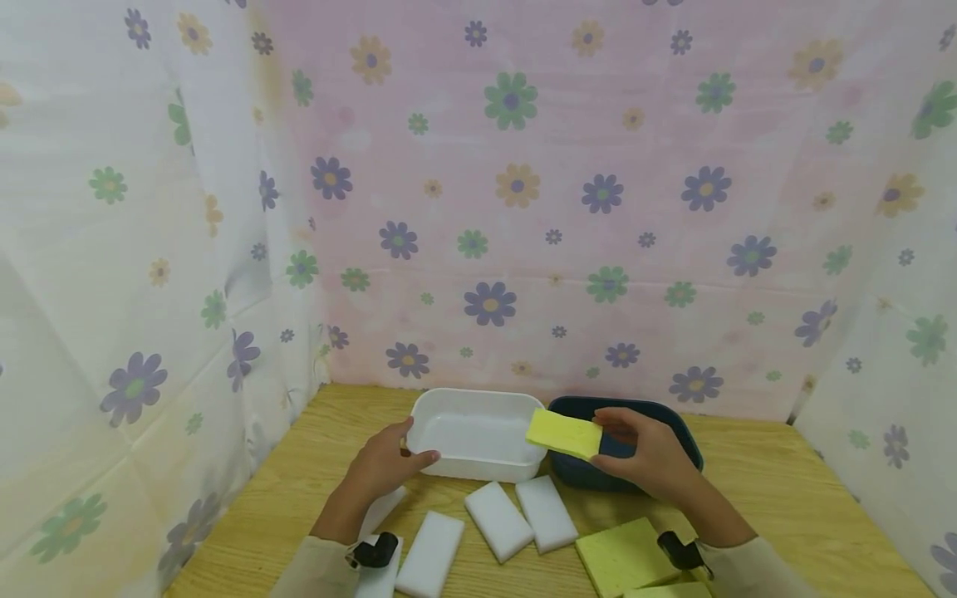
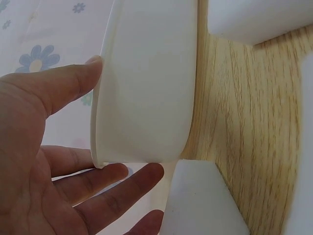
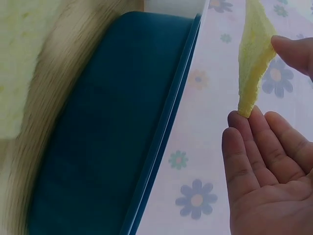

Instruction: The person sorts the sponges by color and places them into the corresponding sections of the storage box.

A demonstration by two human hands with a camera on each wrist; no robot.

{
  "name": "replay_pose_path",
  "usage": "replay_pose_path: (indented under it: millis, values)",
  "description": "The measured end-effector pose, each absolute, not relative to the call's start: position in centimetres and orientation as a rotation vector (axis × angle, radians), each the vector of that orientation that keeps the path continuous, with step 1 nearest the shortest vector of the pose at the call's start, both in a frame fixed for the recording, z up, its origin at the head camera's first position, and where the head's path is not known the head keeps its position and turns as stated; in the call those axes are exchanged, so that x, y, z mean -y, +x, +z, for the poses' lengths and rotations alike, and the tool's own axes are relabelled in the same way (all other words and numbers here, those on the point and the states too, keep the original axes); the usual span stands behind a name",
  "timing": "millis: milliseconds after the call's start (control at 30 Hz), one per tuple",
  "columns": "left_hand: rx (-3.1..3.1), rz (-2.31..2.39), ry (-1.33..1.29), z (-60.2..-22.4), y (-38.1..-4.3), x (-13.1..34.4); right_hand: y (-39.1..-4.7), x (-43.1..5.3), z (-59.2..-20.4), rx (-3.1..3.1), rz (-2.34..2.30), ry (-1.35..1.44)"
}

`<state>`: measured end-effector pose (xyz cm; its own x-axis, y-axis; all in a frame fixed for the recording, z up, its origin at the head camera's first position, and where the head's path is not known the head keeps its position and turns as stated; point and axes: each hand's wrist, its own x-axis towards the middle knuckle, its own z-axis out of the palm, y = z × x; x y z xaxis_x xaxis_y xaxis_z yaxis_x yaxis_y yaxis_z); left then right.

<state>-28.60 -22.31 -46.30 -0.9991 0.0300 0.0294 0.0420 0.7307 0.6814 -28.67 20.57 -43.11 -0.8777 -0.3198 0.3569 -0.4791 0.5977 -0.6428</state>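
Observation:
My right hand [image 1: 649, 448] pinches a thin yellow sponge [image 1: 564, 433] by its right end, between thumb and fingertips. In the head view the sponge is raised and overlaps the facing ends of a white tub [image 1: 478, 472] and a dark blue tub [image 1: 579, 473]. From the right wrist, the sponge [image 3: 254, 63] shows edge-on, above the rim of the blue tub [image 3: 112, 117]. My left hand [image 1: 383, 461] holds the white tub at its left end. Up close, the thumb rests at the rim of the white tub [image 2: 146, 88] and the fingertips lie along its end wall.
Several white foam blocks [image 1: 429, 555] lie on the wooden table [image 1: 777, 498] in front of the white tub. Yellow sponges [image 1: 626, 555] lie at the front right, under the right forearm. Flower-patterned curtains [image 1: 516, 208] stand behind and at both sides.

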Motion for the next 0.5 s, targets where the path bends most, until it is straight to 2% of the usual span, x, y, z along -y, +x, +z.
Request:
replay_pose_path:
  millis: [500]
  values:
    - [2.9,-1.127,-0.054,-46.8,-29.0,22.4,-30.8,-16.1,-42.4,2.693,1.177,0.717]
